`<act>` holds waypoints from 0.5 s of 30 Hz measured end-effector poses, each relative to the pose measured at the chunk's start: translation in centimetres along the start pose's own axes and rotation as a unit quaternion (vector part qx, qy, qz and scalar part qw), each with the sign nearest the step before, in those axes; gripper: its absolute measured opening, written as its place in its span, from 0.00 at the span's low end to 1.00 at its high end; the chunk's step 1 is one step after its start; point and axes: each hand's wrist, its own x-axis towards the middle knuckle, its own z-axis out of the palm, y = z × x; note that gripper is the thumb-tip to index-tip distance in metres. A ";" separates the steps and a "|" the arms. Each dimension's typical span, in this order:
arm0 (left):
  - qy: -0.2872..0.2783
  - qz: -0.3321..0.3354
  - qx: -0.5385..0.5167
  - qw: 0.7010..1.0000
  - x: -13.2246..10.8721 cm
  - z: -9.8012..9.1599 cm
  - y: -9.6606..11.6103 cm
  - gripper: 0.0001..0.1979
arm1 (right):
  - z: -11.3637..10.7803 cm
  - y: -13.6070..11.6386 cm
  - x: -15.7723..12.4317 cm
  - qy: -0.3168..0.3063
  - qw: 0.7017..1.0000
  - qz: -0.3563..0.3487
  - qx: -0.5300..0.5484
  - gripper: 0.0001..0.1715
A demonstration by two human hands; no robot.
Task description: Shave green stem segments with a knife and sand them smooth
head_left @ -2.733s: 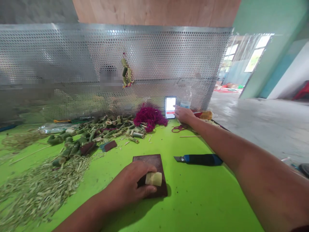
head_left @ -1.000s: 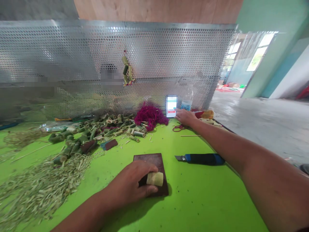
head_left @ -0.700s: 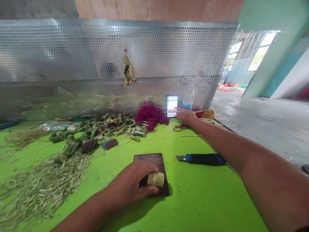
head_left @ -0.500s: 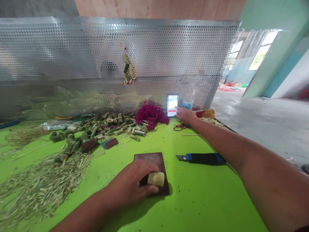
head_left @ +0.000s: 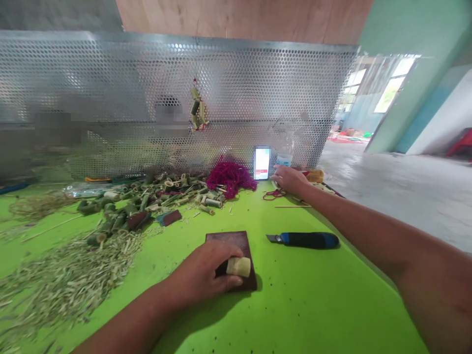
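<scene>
My left hand [head_left: 201, 273] is shut on a short, pale bamboo piece [head_left: 238, 267], pressing it against a dark brown abrasive board [head_left: 230, 239] on the bright green table [head_left: 313, 290]. My right hand [head_left: 289, 179] is at the far side of the table, just right of an upright phone [head_left: 262, 163] with a lit screen. Its fingers hold nothing visible. A thin red cord [head_left: 273, 194] lies just below that hand. A utility knife [head_left: 304, 240] with a blue and black handle lies between my hands, touched by neither.
Cut bamboo segments [head_left: 147, 201] and a heap of shavings [head_left: 62, 280] cover the table's left side. Magenta yarn [head_left: 230, 179] and a plastic bottle [head_left: 283, 160] stand at the back, before a perforated metal sheet [head_left: 184, 83]. A concrete floor [head_left: 405, 196] lies beyond the table's right edge.
My right hand has shifted right, away from the phone. My left hand remains on the board with the bamboo piece. The whole view has tilted slightly.
</scene>
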 end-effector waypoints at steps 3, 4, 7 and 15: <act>0.018 0.004 -0.002 1.000 0.1 0.0 -0.3 0.17 | -2.4 -1.6 -1.9 0.037 0.992 0.088 0.079 0.15; 0.028 0.004 -0.003 1.000 0.2 0.0 -0.4 0.17 | -3.3 -2.6 -2.6 0.038 0.985 0.110 0.129 0.14; 0.057 -0.001 -0.008 0.998 0.4 0.0 -0.5 0.17 | -5.9 -6.4 -4.9 0.024 0.971 0.109 0.212 0.15; 0.101 0.042 0.006 0.994 0.7 -0.3 -0.2 0.18 | -10.0 -18.7 -9.6 -0.146 0.837 0.130 0.511 0.33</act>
